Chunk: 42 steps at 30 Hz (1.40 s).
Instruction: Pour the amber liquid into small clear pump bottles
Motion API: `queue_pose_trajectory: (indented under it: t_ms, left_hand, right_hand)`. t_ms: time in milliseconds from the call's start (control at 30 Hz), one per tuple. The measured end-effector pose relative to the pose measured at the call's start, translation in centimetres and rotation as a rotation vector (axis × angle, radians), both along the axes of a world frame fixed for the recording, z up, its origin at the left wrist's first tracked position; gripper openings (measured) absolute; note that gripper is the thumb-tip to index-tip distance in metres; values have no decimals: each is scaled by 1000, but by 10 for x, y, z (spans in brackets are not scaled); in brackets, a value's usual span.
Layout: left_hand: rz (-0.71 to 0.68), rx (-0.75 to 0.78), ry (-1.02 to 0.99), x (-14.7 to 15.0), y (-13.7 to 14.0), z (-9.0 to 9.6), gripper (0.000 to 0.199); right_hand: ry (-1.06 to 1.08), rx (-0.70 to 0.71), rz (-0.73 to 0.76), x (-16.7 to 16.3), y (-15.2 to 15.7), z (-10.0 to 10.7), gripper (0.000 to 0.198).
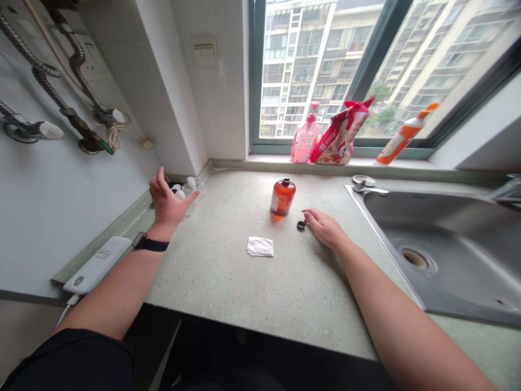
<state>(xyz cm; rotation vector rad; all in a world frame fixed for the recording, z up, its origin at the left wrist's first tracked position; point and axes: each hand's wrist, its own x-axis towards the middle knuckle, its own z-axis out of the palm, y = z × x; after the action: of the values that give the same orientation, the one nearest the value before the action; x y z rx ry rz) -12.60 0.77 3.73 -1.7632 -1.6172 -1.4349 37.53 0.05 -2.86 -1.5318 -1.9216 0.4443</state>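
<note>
My left hand [169, 201] is raised with its fingers and thumb spread, holding nothing. It hovers beside a clear plastic container [197, 202] with small white items [191, 183] in it, partly hidden behind the hand. My right hand [323, 225] rests on the counter, its fingers loosely stretched to the left and nothing seen in them. Just by its fingertips lies a small black cap [300, 226]. An amber bottle [284, 197] stands upright and uncapped, apart from both hands. Nearer to me lies a folded white tissue [260, 246].
A steel sink [407, 228] is set into the counter at right. On the windowsill stand a pink pump bottle [306, 141], a red bag [340, 136] and a leaning orange-and-white bottle [401, 141]. A white power strip [100, 263] lies along the left edge, below pipe valves [109, 115].
</note>
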Motion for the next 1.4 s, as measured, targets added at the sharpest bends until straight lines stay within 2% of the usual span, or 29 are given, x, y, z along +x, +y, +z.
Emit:
queue_pose_trajectory:
  t_ms: [67,167,233,300,400,500,567,667,800,933,1100,1233,1400]
  left_hand:
    - [22,-79,-57,-26,-1,-22,123]
    - [41,-216,-200,-47,5,-52,131]
    - [27,-286,-292,-52,11,-63,129]
    - [20,-360,-341,-54,14,-67,121]
    - [-29,-357,-351,-50,10,-60,106]
    - [-134,-282,-327,-32,-1,-43,96]
    - [-256,-278,-285,-9,-9,-30,91]
    - [-409,-295,-230,36,-16,-13,91]
    - [-628,-310,-113,99,-20,-9,88]
    - [-734,-348,-67,137,-21,-26,85]
    - [-737,-348,-42,147,-23,-43,83]
    - [-754,-324,46,148,-26,-43,77]
    - [-811,-302,86,147,-32,-41,68]
  right_hand:
    - [21,-5,-16,1,0,-1,47]
    - [52,-29,-40,1,-1,-2,53]
    - [75,-37,-58,1,-2,-1,56]
    - [105,-21,-74,1,-4,2,59]
    - [144,37,-113,2,-9,11,59]
    - [168,283,-275,3,-16,26,49]
    - [184,491,-362,-3,-22,38,39]
    - [173,622,-304,-25,-31,55,30]
    - [152,565,-123,-72,-38,68,39]
    - [254,453,49,-113,-34,60,33]
    - [236,374,52,-134,-32,37,39]
    - [282,340,-2,-140,-34,26,37]
    - [339,354,27,-141,-39,23,39]
